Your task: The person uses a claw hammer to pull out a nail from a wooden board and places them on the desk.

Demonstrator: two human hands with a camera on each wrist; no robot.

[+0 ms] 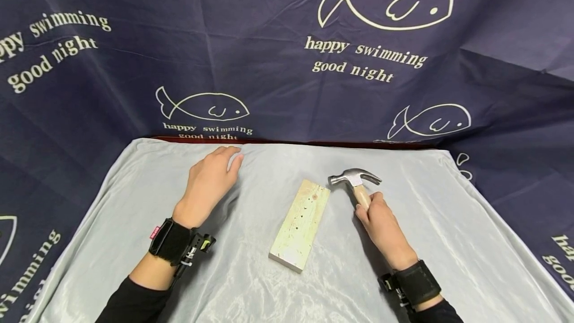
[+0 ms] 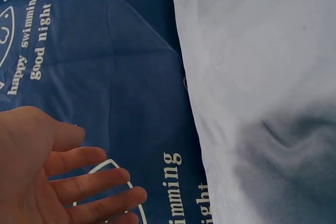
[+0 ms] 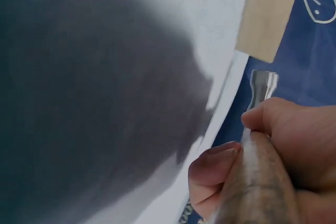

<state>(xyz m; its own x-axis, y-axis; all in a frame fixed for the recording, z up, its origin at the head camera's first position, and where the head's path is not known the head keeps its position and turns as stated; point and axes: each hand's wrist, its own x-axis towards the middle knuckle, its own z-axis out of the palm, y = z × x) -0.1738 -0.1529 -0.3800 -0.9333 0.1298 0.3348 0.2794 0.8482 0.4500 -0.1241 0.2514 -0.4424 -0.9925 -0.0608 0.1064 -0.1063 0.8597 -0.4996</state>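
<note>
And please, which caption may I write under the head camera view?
Right grip on a claw hammer, left grip empty, a wooden block between them on pale cloth.

Two bare hands in view, well apart. Left forearm (image 1: 152, 270), in a long black fabric sleeve (image 1: 134, 303), runs up and inward from lower left; black fabric wrist strap (image 1: 170, 242) around the wrist. Left hand (image 1: 208, 183): back towards the head camera, fingers extended forward, thumb separated. Left wrist view: fingers slightly spread, loosely straight, palm side visible.

Right forearm (image 1: 428, 304), in a matching black sleeve (image 1: 435, 313), angles inward from lower right; second black strap (image 1: 420, 285) at the wrist. Right hand (image 1: 383, 226): fingers curled in a grip. Right wrist view: digits close in from opposite sides. Left fingertips reach farther forward than the right hand.
</note>
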